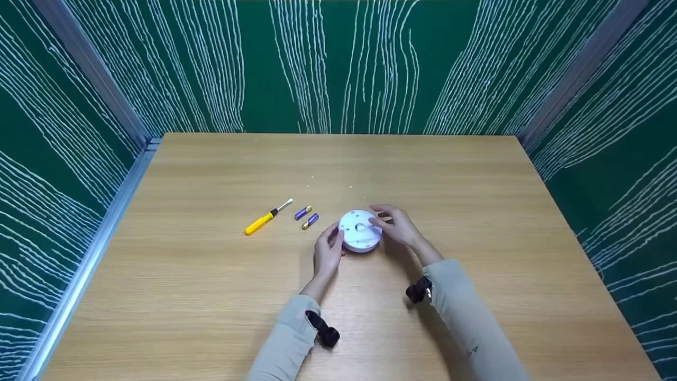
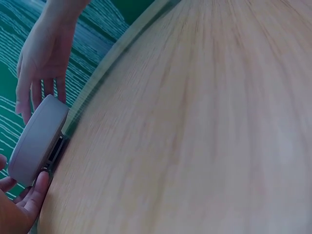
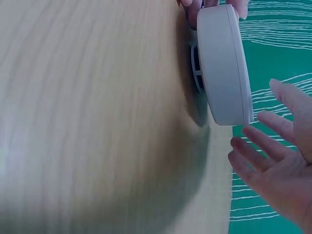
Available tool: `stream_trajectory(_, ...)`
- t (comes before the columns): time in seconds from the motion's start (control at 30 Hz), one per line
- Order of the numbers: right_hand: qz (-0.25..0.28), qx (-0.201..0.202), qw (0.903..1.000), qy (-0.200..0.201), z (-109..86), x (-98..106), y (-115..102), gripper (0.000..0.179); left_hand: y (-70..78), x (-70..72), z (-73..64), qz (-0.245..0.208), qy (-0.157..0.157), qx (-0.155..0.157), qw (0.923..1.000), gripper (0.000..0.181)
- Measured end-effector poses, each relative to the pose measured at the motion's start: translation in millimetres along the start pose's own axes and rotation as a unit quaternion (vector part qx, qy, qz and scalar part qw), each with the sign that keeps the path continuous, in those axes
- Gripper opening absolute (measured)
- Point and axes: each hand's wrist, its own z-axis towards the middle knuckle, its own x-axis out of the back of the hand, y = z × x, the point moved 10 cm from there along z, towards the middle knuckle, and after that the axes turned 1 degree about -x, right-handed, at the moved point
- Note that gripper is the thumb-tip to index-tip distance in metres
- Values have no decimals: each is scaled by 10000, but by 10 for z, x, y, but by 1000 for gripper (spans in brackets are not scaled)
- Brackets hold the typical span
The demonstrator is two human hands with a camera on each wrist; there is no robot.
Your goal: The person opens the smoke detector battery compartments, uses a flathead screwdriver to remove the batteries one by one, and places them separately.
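A round white smoke detector [image 1: 360, 241] is tilted just over the table, its flat back with small holes facing up. My left hand [image 1: 326, 253] grips its left edge, thumb on the upper side and fingers underneath. In the right wrist view the smoke detector [image 3: 224, 68] stands out from the wood with dark vent slots on its lower side. Beside its right edge is my right hand [image 1: 399, 226], fingers spread and apart from it in the right wrist view. The left wrist view also shows this right hand [image 2: 46, 61] with its fingers extended.
Two purple batteries [image 1: 303, 212] with gold ends lie left of the smoke detector. Further left is a screwdriver [image 1: 259, 223] with a yellow handle. Tiny white bits are scattered farther back on the wooden table [image 1: 211, 296]. Green walls [image 1: 338, 69] with white lines enclose it.
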Motion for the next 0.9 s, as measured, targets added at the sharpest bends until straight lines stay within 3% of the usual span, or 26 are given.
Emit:
stream_trajectory(0.4, 48, -1382, 9901, 225, -8, -22, 303, 39, -26, -7, -14, 124, 15, 145, 9998, 39)
stream_trajectory(0.5, 157, -1647, 9859, 233, -22, -31, 352, 39, -16, -15, -17, -28, -13, 84, 10000, 38)
stream_trajectory(0.63, 314, -1828, 9825, 161, -26, -55, 392, 38, 1, -21, -23, -179, -40, 36, 9998, 38)
stream_trajectory(0.9, 401, -1976, 9794, 119, -31, -77, 434, 36, -6, -22, -19, 30, 3, 69, 10000, 38)
